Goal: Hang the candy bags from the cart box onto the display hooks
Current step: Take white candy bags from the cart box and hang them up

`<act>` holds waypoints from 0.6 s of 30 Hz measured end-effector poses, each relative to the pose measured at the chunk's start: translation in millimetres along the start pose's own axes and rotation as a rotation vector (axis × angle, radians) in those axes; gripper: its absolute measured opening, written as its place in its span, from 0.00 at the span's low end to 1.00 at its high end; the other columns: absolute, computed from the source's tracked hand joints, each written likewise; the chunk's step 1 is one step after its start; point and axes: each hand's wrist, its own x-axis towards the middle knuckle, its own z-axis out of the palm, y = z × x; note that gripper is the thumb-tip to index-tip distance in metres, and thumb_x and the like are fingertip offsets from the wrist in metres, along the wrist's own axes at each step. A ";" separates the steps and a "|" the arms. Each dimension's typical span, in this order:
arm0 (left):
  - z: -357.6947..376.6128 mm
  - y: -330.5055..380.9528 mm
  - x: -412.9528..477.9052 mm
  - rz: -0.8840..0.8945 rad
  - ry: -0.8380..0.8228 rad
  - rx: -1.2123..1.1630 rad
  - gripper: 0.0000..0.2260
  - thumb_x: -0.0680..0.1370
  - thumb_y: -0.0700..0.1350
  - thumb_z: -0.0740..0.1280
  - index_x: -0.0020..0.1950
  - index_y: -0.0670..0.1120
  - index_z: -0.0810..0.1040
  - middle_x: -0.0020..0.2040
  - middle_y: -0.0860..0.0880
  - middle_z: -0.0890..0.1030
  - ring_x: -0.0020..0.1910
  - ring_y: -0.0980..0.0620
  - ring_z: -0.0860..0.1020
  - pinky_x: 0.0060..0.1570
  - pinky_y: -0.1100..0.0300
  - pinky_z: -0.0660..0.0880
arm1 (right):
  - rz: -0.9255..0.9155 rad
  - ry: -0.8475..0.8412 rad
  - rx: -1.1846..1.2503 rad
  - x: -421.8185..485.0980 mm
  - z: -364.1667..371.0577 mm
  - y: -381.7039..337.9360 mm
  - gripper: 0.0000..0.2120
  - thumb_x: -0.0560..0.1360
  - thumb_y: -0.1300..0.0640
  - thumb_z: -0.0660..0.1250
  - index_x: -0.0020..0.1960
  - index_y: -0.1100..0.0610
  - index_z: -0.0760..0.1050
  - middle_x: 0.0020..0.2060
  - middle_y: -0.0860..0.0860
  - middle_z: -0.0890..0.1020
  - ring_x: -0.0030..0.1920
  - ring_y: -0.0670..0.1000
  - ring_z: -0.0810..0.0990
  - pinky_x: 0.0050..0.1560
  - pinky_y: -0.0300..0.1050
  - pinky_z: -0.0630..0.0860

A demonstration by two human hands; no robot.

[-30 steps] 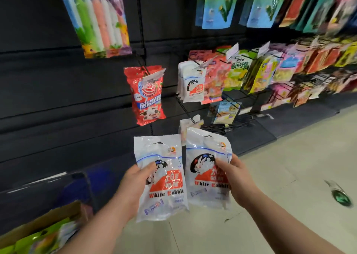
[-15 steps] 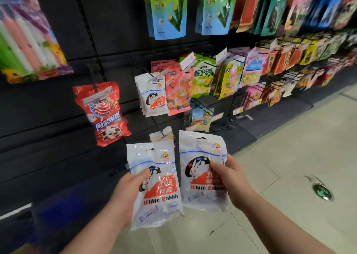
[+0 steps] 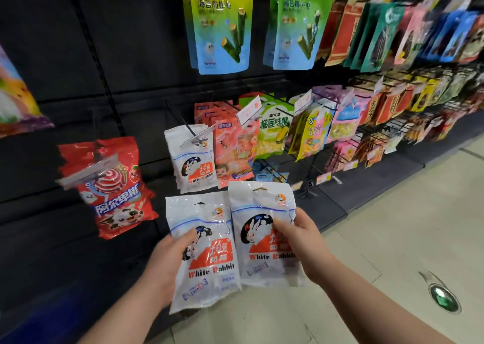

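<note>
Below the hung stack (image 3: 192,160), my left hand (image 3: 167,262) and right hand (image 3: 301,241) are pinching the left bag (image 3: 209,270) and right bag (image 3: 259,239) midway, both seemingly light, floppy, slippery, better held near their tops.

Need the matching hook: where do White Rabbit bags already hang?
Head view, centre-left: the hung White Rabbit bags are just above the bag in the left hand, between a red candy bag and pink bags.
</note>
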 end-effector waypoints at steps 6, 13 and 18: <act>-7.2 17.0 36.0 0.013 0.058 -0.013 0.07 0.78 0.43 0.65 0.53 0.44 0.81 0.44 0.41 0.86 0.43 0.41 0.83 0.45 0.48 0.78 | 0.003 -0.043 -0.030 49.7 18.4 -9.9 0.09 0.76 0.64 0.63 0.55 0.55 0.76 0.47 0.58 0.85 0.44 0.55 0.85 0.49 0.52 0.82; -26.9 22.8 57.8 0.016 0.180 -0.105 0.07 0.78 0.43 0.65 0.54 0.46 0.81 0.46 0.42 0.86 0.47 0.41 0.83 0.49 0.45 0.78 | -0.004 -0.144 -0.076 101.0 45.4 -19.3 0.08 0.78 0.63 0.63 0.55 0.55 0.75 0.48 0.57 0.84 0.45 0.55 0.84 0.47 0.50 0.81; -32.3 19.9 67.1 0.044 0.257 -0.176 0.08 0.78 0.43 0.65 0.55 0.43 0.81 0.47 0.41 0.85 0.42 0.44 0.84 0.44 0.49 0.79 | -0.035 -0.252 -0.148 132.7 66.1 -14.4 0.11 0.78 0.61 0.64 0.60 0.55 0.74 0.52 0.57 0.84 0.50 0.56 0.84 0.54 0.56 0.80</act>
